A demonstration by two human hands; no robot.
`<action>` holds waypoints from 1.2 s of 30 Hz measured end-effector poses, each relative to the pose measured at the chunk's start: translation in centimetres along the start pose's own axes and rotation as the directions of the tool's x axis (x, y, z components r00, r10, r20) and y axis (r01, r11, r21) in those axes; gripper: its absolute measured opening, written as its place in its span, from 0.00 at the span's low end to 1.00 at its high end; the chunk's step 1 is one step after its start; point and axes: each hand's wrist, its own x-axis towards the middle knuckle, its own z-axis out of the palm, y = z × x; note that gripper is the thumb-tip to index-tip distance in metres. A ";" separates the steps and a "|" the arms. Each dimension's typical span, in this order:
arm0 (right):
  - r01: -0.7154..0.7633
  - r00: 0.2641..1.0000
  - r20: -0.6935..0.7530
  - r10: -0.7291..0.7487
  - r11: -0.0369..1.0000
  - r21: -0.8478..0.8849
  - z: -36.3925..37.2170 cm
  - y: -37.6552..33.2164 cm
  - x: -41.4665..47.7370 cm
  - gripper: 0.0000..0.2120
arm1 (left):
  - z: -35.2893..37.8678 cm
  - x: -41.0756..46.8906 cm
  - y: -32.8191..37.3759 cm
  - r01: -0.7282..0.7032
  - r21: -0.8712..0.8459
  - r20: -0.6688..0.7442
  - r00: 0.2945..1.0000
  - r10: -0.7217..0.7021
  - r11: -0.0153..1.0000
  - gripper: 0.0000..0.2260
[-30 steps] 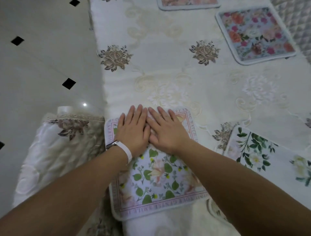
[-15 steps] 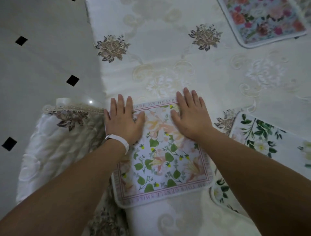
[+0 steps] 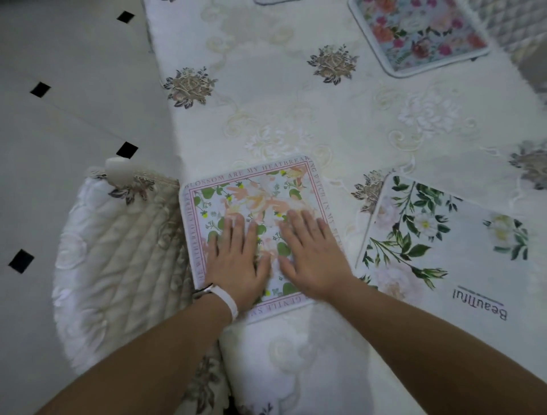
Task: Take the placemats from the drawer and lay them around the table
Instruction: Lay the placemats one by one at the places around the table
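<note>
A square placemat with a pink lettered border and peach flowers (image 3: 254, 192) lies flat at the near left corner of the table (image 3: 281, 103), which wears a cream embroidered cloth. My left hand (image 3: 236, 260), with a white wristband, and my right hand (image 3: 310, 254) both rest palm down on the mat's near half, fingers straight, side by side. To the right lies a white placemat with green leaves and the word "Beautiful" (image 3: 444, 246). A blue-bordered placemat with pink and red roses (image 3: 420, 35) lies at the far right.
A chair with a quilted cream cover (image 3: 118, 260) stands against the table's left edge, beside the mat. Pale floor tiles with small black diamonds (image 3: 59, 118) fill the left. The edge of another mat (image 3: 272, 1) shows at the top.
My hands slid from the far edge of the mat, spread apart toward its far corners, then came back together on its near half.
</note>
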 end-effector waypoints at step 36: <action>-0.485 0.871 -0.019 0.490 0.866 0.124 0.2 -1.4 -1.8 0.34 | -1.5 0.0 -3.9 -0.187 0.023 0.086 0.979 0.184 0.982 0.32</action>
